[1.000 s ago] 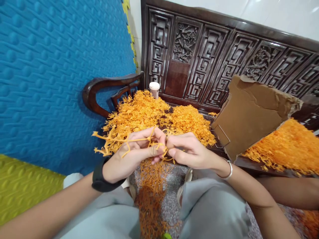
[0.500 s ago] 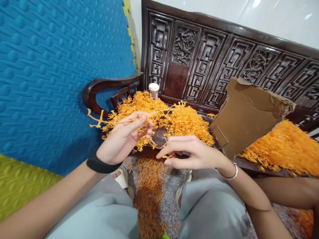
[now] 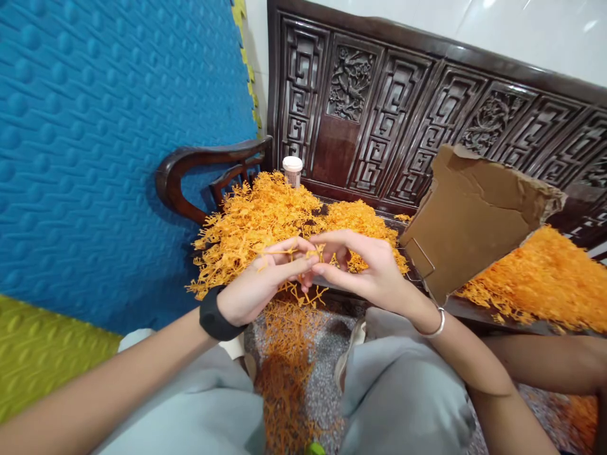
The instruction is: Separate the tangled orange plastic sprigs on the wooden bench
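Observation:
My left hand (image 3: 272,275), with a black band at the wrist, pinches a branching orange plastic sprig (image 3: 303,292) between thumb and fingers. Thin stems of it poke out over the fingers and hang below. Meeting it from the right, my right hand (image 3: 363,262) has its thumb and forefinger closed on the sprig's upper end. Just behind the hands, a large heap of similar orange sprigs (image 3: 256,218) covers the left end of the dark wooden bench. A second heap of small orange pieces (image 3: 358,218) lies to its right.
A white-lidded tub (image 3: 293,170) stands behind the heaps. To the right, a cardboard piece (image 3: 474,221) leans beside another orange pile (image 3: 545,284). The carved bench back (image 3: 351,145) runs behind. Orange scraps (image 3: 284,379) litter the floor between my legs. Another person's arm (image 3: 545,360) is at far right.
My left hand has moved right and slightly down with the sprig, and my right hand has risen a little. The hands, apart before, now meet at the sprig.

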### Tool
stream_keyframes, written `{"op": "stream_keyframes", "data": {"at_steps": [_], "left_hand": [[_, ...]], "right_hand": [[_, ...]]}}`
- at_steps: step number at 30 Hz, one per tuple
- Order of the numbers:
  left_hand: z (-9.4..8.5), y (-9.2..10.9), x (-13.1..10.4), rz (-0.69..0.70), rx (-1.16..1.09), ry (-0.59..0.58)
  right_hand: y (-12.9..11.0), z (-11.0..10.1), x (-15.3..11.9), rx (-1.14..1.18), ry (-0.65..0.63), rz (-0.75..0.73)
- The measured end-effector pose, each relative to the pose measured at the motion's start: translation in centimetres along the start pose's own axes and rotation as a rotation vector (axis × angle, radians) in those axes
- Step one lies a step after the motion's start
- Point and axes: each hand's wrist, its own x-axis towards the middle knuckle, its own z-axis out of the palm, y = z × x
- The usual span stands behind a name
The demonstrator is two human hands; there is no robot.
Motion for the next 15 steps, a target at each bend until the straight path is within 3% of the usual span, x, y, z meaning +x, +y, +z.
{"op": "stream_keyframes", "data": {"at_steps": [5,10,12,15], "left_hand": [[-0.3,0.0,0.1,0.013,0.046,-0.026],[-0.7,0.9,0.0,-0.004,0.087,-0.019],[-0.9,1.1,0.1,0.011,0.056,-0.002],[-1.4,1.1,0.3,0.018,-0.027,0.054]], "right_hand": [[0.1,-0.2,-0.1,-0.032,0.034,-0.033],[0.6,-1.7,-0.3,0.015,0.275,0.131],[2.5,-2.9,0.0,0.019,0.409,0.219],[8.2,-4.9,0.5,0.03,0.563,0.375]]}}
